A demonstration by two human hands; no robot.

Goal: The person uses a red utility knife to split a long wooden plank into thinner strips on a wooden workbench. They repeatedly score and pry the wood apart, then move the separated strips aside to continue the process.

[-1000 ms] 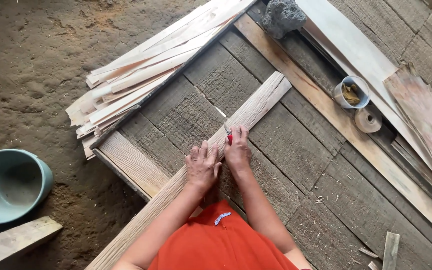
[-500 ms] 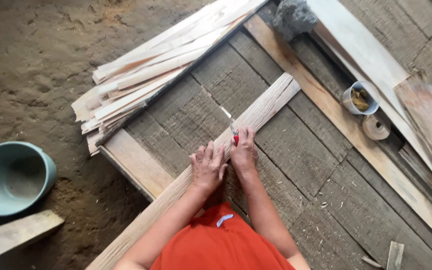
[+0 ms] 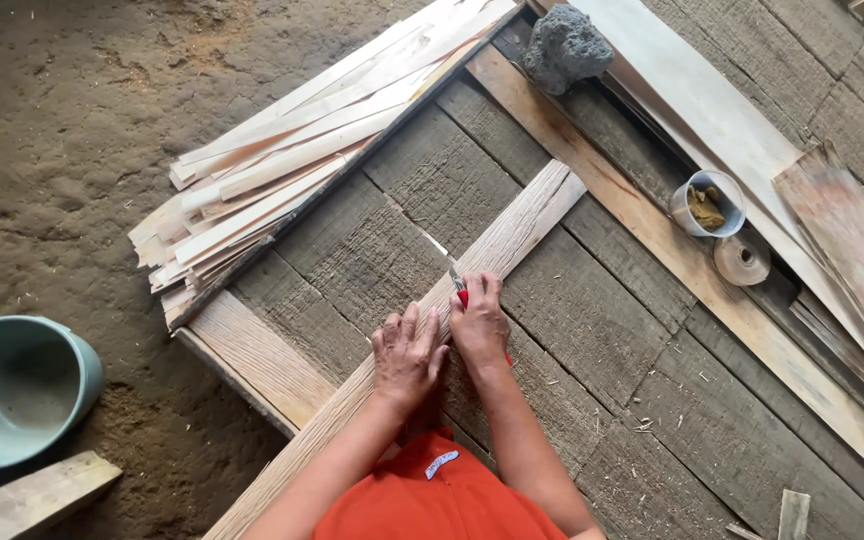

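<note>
Head view: right hand grip clamped on red-handled knife, left hand flat, fingers apart, on long plank.

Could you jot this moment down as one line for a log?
left hand: flat on plank | right hand: grips red-handled knife, blade on plank

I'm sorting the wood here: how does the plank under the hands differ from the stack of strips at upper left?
The plank is a single broad, grey, rough-grained board lying diagonally alone; the strips are many, thin, narrow, pale and piled loosely. The left hand presses on the plank and the right hand holds a red-handled knife to it; nobody touches the strips. Both run roughly parallel.
</note>
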